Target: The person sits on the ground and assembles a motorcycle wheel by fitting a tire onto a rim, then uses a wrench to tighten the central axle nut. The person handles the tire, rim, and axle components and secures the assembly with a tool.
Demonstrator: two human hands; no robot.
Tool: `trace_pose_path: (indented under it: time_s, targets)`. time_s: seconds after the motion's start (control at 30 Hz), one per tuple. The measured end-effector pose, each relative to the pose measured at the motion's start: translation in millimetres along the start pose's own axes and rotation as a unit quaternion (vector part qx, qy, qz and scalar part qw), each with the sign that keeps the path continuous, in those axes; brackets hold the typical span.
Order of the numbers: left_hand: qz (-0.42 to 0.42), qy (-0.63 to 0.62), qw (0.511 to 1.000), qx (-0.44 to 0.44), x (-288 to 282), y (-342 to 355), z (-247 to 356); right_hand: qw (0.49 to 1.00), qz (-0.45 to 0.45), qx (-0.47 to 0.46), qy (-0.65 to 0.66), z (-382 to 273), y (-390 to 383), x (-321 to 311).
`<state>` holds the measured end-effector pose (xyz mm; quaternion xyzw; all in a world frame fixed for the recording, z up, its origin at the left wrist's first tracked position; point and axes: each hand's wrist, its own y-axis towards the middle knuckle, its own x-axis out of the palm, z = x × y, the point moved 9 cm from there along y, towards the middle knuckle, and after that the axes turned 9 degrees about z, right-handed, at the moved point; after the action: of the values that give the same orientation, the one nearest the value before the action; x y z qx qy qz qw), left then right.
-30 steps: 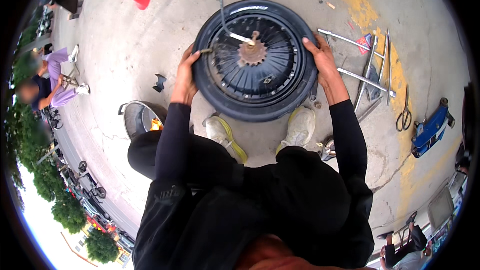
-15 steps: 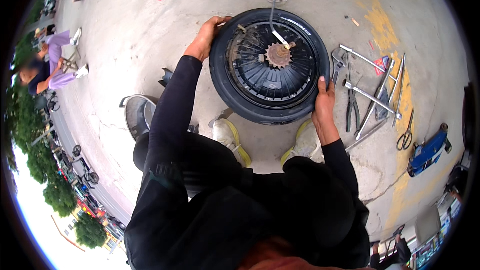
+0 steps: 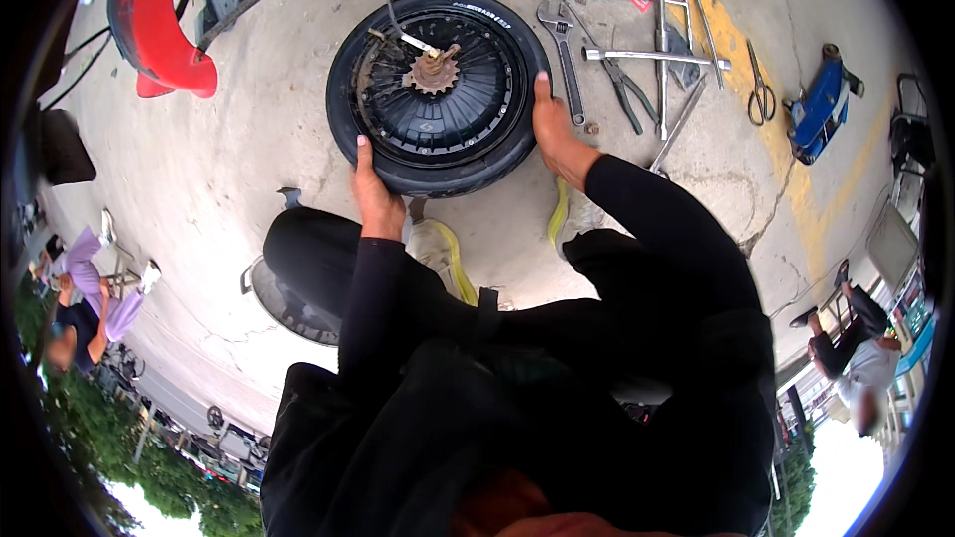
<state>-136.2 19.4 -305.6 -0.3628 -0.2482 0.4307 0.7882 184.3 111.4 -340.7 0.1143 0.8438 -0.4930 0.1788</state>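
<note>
A hub-motor wheel point(image 3: 468, 114) with a black tyre lies in front of my feet. A rusty sprocket point(image 3: 430, 78) sits at its centre, where a grey cable point(image 3: 389, 2) comes down to the axle. My left hand point(image 3: 379, 201) grips the tyre at its near left edge, thumb on the upper side. On the right edge, my right hand point(image 3: 557, 129) holds the tyre the same way. The other fingers of both hands are mostly hidden by the tyre.
An adjustable wrench point(image 3: 567, 65), pliers point(image 3: 629, 94), cross-shaped metal wrenches point(image 3: 662, 55) and scissors point(image 3: 761, 94) lie to the right. Beyond them stands a blue floor jack point(image 3: 824, 104). A red curved panel point(image 3: 159, 20) hangs at upper left. Seated people are at both sides.
My left hand has shifted from the tyre's far left side to its near left edge. My right hand stays on the right edge. The view has turned, bringing more of the red panel in.
</note>
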Motion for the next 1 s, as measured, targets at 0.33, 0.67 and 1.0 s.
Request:
trace_pose_path:
  time_s: [0.33, 0.67, 1.0]
  targets:
    - [0.030, -0.042, 0.999, -0.003, 22.2, -11.8, 7.9, 0.980, 0.060, 0.118, 0.146, 10.5, 28.1, 12.9]
    - [0.107, 0.217, 0.967, 0.079, 14.1, 7.5, 49.8, 0.915, 0.120, 0.183, 0.339, 94.1, -30.3, 36.6]
    - [0.138, 0.289, 0.927, 0.195, 3.8, -5.0, 44.0, 0.947, 0.270, 0.103, 0.140, 74.5, -25.1, 7.4]
